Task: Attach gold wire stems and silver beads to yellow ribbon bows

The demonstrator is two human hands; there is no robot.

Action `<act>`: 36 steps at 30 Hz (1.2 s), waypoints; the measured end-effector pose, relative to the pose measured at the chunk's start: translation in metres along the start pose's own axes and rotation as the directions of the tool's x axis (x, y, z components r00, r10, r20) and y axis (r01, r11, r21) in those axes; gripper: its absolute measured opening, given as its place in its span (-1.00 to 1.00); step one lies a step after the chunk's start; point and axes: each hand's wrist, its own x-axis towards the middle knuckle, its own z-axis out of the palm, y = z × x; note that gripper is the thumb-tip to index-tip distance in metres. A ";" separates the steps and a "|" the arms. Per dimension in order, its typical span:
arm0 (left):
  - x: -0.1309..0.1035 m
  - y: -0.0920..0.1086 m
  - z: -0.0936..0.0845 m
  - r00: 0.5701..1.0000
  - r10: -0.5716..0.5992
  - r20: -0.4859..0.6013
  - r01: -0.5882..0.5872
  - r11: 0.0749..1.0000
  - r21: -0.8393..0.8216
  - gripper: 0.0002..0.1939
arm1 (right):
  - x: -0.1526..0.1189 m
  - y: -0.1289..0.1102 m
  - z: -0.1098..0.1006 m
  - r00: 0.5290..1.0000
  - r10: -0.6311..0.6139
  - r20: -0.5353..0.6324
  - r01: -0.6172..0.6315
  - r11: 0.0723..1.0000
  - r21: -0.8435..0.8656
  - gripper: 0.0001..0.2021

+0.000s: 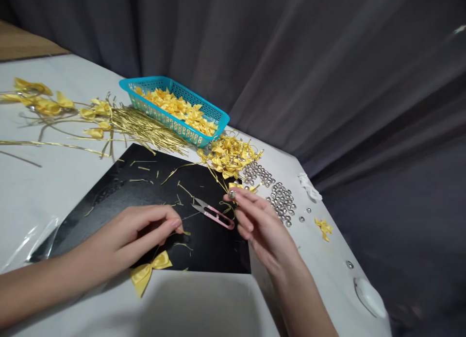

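Observation:
My left hand is closed in a pinch over the black mat. A short end of gold cord sticks out at its fingertips. Below that hand, at the mat's near edge, is a yellow satin bow; whether the cord joins it is hidden. Between thumb and fingertips of my right hand sits a small shiny silver bead. Pink-handled thread snips rest on the mat between both hands, blades pointing left. Cut cord scraps are scattered around them.
A blue basket of yellow bows stands at the back beside a bundle of gold cords. Piled bows and silver beads lie right of the mat. Tied bows lie far left. A white device sits near the right edge.

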 end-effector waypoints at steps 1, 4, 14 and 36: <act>0.000 0.000 0.000 0.999 -0.036 0.011 0.036 0.999 -0.013 -0.60 | -0.003 0.005 0.008 0.996 0.063 0.064 -0.070 0.991 0.112 -0.73; 0.003 -0.002 -0.002 0.996 -0.079 0.051 0.082 0.995 -0.050 -0.60 | -0.008 0.019 0.024 0.973 0.153 0.174 -0.190 0.957 0.221 -0.77; 0.001 -0.009 -0.001 0.995 -0.035 0.099 0.036 0.999 -0.017 -0.58 | -0.011 0.029 0.031 0.970 0.167 0.178 -0.191 0.973 0.131 -0.75; 0.002 -0.010 -0.002 0.991 -0.023 0.133 0.022 1.000 0.011 -0.59 | -0.013 0.034 0.032 0.985 0.059 0.162 -0.055 0.998 -0.027 -0.74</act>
